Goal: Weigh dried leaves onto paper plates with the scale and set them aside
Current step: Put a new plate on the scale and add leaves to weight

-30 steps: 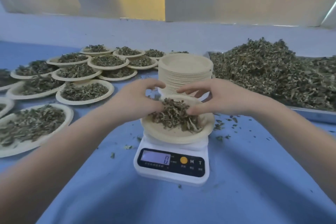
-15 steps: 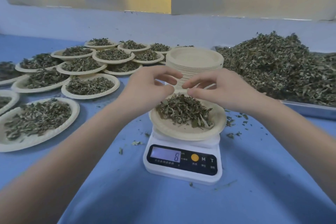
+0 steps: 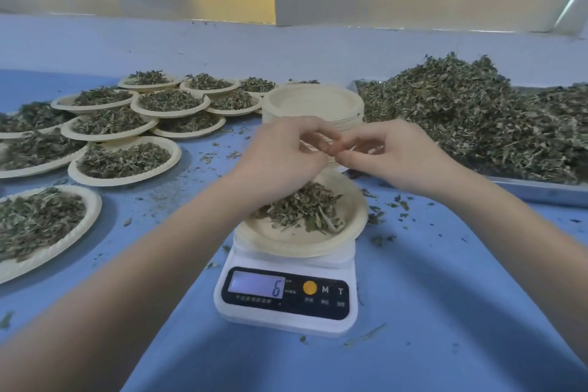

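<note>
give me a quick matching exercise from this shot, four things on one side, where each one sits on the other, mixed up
Things:
1. scale
2. stack of empty plates
3. big heap of dried leaves
4. filled plates

Places:
A. spread over the left part of the blue table
B. on the metal tray at the right
C. nearest the camera, under the plate being filled
D. just behind the two hands (left, right)

Pairs: 1-C, 2-D, 3-B, 4-A
</note>
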Demonstrator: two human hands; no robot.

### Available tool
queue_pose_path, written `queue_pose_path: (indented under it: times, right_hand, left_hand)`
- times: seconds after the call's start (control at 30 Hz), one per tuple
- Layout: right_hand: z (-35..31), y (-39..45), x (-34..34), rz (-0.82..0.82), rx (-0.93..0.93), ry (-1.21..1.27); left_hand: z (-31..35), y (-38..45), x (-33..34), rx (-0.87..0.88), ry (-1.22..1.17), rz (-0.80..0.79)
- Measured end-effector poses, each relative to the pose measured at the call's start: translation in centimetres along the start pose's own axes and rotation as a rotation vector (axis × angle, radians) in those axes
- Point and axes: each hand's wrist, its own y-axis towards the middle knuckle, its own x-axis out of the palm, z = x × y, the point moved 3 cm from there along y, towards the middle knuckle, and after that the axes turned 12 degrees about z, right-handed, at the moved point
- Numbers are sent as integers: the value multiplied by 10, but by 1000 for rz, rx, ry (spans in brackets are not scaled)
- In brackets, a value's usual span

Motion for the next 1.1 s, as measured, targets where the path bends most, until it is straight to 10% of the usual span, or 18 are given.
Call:
queue_pose_path:
  times: [0.37, 0.73, 1.1]
  right_hand:
    - [105, 39, -45, -103, 156, -425]
    - [156, 66, -11, -407, 199, -567]
    - [137, 63, -35, -89, 25, -523]
  left_hand:
    - [66, 81, 112, 311, 530, -416]
    - [50, 104, 160, 218, 632, -558]
    - [46, 109, 148, 214, 586, -445]
